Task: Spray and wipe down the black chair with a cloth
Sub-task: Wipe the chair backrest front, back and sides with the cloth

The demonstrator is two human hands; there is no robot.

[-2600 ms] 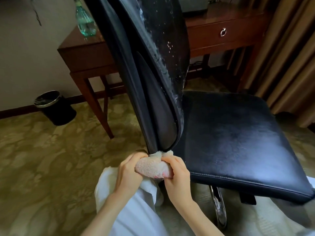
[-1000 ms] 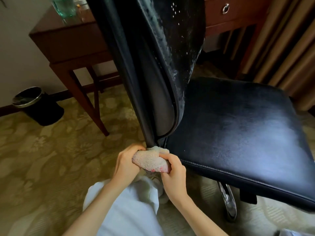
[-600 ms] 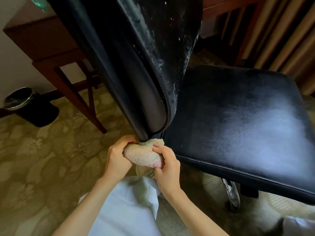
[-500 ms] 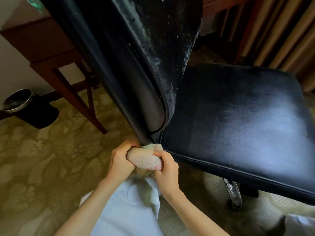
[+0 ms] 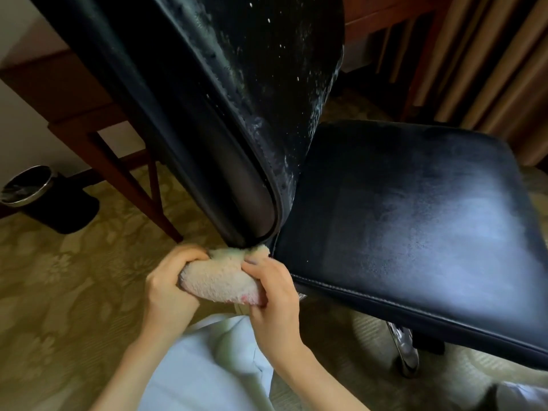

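Two broad parts of the black chair [image 5: 341, 188] fill most of the view: its backrest [image 5: 207, 99], which tilts up and to the left, and its padded seat [image 5: 430, 232], which spreads out to the right. White specks and wet streaks [image 5: 308, 93] dot the front face of the backrest. A patterned olive carpet [image 5: 53, 292] covers the floor. Behind the chair stands a dark wooden desk [image 5: 74, 93], and tan curtains [image 5: 489, 69] hang at the upper right. A pale garment [image 5: 207, 369] on the person's lap shows at the bottom between the forearms. A black bin [image 5: 29, 188] with a shiny rim sits on the floor at the far left. A chrome leg [image 5: 406, 354] of the chair base shows under the seat's near edge.

Both hands grip a fluffy cream cloth [image 5: 219, 280] bunched between them. The left hand [image 5: 169, 289] curls round its left end, and the right hand [image 5: 275, 301] curls round its right end, thumb on top. The cloth lies just under the bottom tip of the backrest, its upper edge touching the point where backrest and seat meet. A small pink patch shows on its lower right side.
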